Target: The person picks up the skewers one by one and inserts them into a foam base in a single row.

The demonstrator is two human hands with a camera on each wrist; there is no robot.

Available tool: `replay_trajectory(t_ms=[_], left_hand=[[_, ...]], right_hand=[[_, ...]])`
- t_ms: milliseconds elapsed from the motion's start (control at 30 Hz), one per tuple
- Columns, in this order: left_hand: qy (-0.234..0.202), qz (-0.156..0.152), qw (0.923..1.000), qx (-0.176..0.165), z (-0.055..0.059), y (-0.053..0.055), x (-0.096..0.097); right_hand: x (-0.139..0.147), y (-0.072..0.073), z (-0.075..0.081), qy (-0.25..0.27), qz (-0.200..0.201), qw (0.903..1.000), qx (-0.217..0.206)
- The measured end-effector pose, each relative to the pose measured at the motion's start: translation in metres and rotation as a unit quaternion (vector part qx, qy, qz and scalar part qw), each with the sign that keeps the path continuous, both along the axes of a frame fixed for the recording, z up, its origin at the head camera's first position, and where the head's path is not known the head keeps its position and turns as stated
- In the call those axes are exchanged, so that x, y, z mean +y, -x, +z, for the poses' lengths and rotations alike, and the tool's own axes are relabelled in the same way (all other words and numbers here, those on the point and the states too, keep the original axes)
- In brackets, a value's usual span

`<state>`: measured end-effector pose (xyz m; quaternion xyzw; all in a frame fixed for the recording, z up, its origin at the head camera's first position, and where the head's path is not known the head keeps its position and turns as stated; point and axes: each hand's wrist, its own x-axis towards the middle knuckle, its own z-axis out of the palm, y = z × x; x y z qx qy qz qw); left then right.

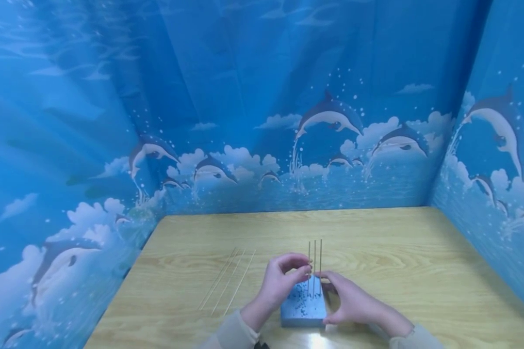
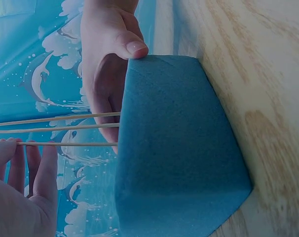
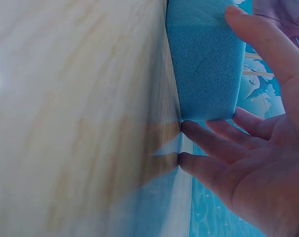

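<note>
- Here, a blue rectangular foam block (image 2: 169, 128), held by the right hand (image 1: 353, 298), thumb and fingers wide-set
- Above it, the left hand (image 1: 279, 281), fingertips pinched
- Between them, the leftmost thin tan wooden stick (image 2: 85, 144), long axis upright over the block

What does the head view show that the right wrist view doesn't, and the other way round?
Only the head view shows loose sticks on the table and dark specks across the top of the block. Only the right wrist view shows where two fingers of the right hand meet the table. Both show the block, table, right hand, blue backdrop, and at least parts of the left hand and standing sticks.
</note>
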<state>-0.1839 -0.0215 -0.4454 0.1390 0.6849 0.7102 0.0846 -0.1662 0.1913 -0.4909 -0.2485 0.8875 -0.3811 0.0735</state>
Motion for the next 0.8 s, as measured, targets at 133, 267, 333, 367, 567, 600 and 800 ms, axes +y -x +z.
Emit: replay_trajectory(t_ms=[133,267,333,367,567,600,800], left_hand=[[-0.001,0.001,1.0000,0.000,0.0007,0.0002,-0.0002],[-0.003,0.001,1.0000,0.001,0.0010,-0.0001,-0.0005],[-0.002,0.002,1.0000,0.001,0.0010,-0.0004,-0.0006],[-0.002,0.003,1.0000,0.001,0.0010,-0.0005,-0.0006],[0.015,0.013,0.9998,0.000,0.0031,-0.0010,-0.0008],[0.018,0.014,0.9997,0.003,0.0037,-0.0010,-0.0008],[0.062,0.017,0.9974,0.032,0.0078,0.0007,-0.0056]], right_hand=[[-0.0005,0.0013,0.0017,0.003,0.003,1.0000,-0.002],[-0.0007,0.0019,0.0014,0.002,0.004,1.0000,0.001],[-0.0009,0.0017,0.0016,0.001,0.001,1.0000,-0.001],[-0.0008,0.0015,0.0016,0.001,0.001,1.0000,-0.001],[-0.0010,0.0003,0.0012,-0.005,-0.001,1.0000,0.005],[-0.0012,0.0001,0.0012,-0.007,-0.002,1.0000,0.007],[-0.0020,-0.0009,0.0014,-0.006,-0.005,0.9999,0.009]])
